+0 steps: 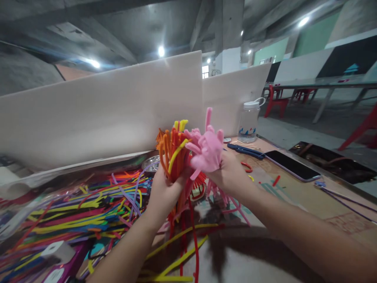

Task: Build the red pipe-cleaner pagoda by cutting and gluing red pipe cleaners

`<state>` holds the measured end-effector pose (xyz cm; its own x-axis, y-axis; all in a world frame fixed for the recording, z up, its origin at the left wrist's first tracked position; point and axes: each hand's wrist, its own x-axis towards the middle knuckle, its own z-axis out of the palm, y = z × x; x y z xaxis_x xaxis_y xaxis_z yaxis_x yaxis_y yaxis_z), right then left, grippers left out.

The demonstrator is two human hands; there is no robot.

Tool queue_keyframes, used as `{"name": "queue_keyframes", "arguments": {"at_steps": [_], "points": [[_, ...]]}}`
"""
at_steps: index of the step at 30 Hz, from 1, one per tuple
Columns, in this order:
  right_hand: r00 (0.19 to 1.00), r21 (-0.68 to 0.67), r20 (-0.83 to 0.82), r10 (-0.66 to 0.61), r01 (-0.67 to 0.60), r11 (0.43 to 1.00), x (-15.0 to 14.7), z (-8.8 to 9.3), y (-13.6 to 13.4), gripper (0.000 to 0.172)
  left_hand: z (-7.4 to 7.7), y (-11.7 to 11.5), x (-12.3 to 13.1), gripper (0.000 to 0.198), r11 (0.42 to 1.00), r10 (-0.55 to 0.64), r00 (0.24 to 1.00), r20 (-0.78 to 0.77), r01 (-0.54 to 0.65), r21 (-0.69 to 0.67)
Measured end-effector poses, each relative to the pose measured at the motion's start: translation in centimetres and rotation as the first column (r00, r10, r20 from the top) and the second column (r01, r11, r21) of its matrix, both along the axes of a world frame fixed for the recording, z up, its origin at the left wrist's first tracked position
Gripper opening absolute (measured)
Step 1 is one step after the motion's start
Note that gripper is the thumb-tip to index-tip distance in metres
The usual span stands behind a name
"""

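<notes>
My left hand (169, 190) is closed around a bundle of orange, red and yellow pipe cleaners (173, 151), their tips fanning out above the fingers. Close against it, my right hand (231, 171) grips a bunch of pink pipe cleaners (207, 149). The two bunches touch above the table, and long red strands hang below them. Yellow pipe cleaners (185, 255) lie loose on the tabletop under my hands. The fingertips of my right hand are mostly hidden behind the pink bunch.
Many coloured pipe cleaners (97, 216) are heaped at left, near a purple box (69, 261). Rightward lie a blue utility knife (246, 151), a phone (291, 165) and a corded item (347, 200). A clear bottle (248, 124) stands before the white partition (118, 106).
</notes>
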<state>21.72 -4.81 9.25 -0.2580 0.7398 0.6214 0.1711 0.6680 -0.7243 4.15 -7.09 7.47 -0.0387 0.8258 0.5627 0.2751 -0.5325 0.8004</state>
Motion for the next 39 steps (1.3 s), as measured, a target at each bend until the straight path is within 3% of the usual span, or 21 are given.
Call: {"name": "queue_keyframes", "arguments": {"at_steps": [4,8,12,20,28,31,39], "points": [[0.999,-0.085,-0.013,-0.035,0.034,0.996,0.5,0.3,0.3,0.011,-0.3,0.6,-0.6,0.029,0.994,-0.053,0.997,0.059,0.058,-0.094],[0.997,-0.206,-0.058,0.059,-0.069,0.976,0.5,0.4,0.8,0.016,-0.6,1.2,-1.0,0.033,0.974,-0.089,0.974,0.207,0.128,-0.184],[0.99,-0.152,-0.054,0.132,-0.139,0.979,0.1,0.7,0.4,0.017,-0.6,1.4,-0.9,0.042,0.97,-0.112,0.956,0.271,0.165,-0.18],[0.997,0.029,0.028,0.076,-0.077,0.997,-0.2,0.4,-0.5,0.008,-0.3,1.2,-0.7,0.039,0.969,-0.095,0.972,0.216,0.14,-0.202],[0.995,-0.014,0.051,0.088,-0.087,0.996,-0.1,0.4,-0.2,0.011,0.6,0.4,-0.3,0.034,0.968,-0.125,0.978,0.165,0.157,-0.197],[0.996,0.01,0.048,0.074,-0.074,0.997,0.0,0.5,-0.2,0.013,0.3,0.7,-0.4,0.036,0.975,-0.07,0.982,0.175,0.105,-0.198],[0.996,-0.108,-0.015,0.088,-0.089,0.99,1.5,1.5,0.1,0.012,-0.8,3.1,-2.5,0.034,0.975,-0.045,0.927,0.371,0.122,-0.184]]}}
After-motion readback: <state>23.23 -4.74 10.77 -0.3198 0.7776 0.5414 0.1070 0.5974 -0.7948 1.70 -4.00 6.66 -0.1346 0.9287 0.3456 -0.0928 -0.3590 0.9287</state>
